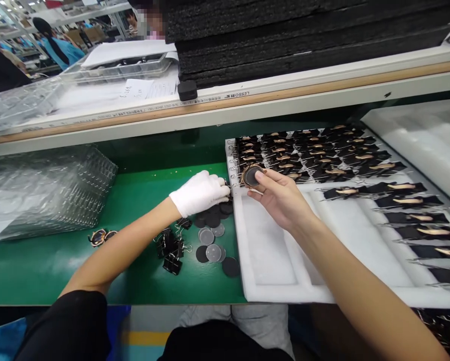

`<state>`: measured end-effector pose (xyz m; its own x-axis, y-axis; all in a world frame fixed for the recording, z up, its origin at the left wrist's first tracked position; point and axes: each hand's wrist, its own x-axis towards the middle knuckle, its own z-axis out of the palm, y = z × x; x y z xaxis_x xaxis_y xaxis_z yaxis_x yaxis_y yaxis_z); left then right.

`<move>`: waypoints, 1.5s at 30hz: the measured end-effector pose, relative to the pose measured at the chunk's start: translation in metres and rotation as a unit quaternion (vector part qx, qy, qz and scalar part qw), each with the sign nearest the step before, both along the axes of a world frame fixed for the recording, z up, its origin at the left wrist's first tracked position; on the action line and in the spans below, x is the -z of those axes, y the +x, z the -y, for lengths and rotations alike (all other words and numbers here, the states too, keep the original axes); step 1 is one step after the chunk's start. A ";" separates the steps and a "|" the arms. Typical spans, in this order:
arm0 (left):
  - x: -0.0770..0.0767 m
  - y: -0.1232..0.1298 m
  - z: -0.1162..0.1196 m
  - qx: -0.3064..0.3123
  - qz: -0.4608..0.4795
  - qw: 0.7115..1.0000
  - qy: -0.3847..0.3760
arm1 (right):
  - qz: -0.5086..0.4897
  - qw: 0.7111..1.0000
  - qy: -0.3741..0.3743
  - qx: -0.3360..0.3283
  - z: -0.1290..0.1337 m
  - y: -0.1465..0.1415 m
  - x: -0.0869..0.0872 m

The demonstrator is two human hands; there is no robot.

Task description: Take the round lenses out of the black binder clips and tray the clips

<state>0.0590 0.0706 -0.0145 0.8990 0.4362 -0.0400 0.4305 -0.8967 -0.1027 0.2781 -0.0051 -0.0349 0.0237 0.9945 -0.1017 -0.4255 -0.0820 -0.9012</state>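
My right hand (279,193), bare, pinches gold-rimmed glasses (246,175) with a round dark disc against the lens, above the left edge of the white foam tray (251,240). Beside that edge is my left hand (201,193) in a white glove. Its fingers are bent together over dark items, and whatever they grasp is hidden. Below it lie black discs (230,266) and clear discs (213,252). Black binder clips (170,245) are heaped left of the discs. Rows of clipped black pieces with gold parts (322,155) fill the tray's far and right sections.
Stacked clear plastic trays (55,190) stand at the left on the green table (142,281), with another gold-rimmed pair of glasses (99,237) in front. A shelf (217,108) spans the back, bearing black foam sheets (285,40). More white foam (428,135) is at right.
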 end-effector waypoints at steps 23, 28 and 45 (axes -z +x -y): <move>-0.019 -0.038 0.060 -0.238 0.198 0.936 -0.170 | 0.185 0.950 0.085 -0.238 0.027 -0.020 -0.011; -0.012 -0.042 0.059 -0.184 0.197 0.943 -0.197 | 0.226 0.930 0.120 -0.264 0.028 -0.019 -0.012; -0.012 -0.104 -0.010 -0.453 0.195 0.799 -0.344 | 0.263 0.925 0.011 -0.273 0.015 -0.006 -0.008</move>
<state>-0.0453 0.0804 -0.0025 0.2302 0.9101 -0.3445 0.8139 0.0140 0.5808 0.2720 -0.0199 -0.0265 -0.4428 0.8746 -0.1975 0.1708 -0.1340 -0.9762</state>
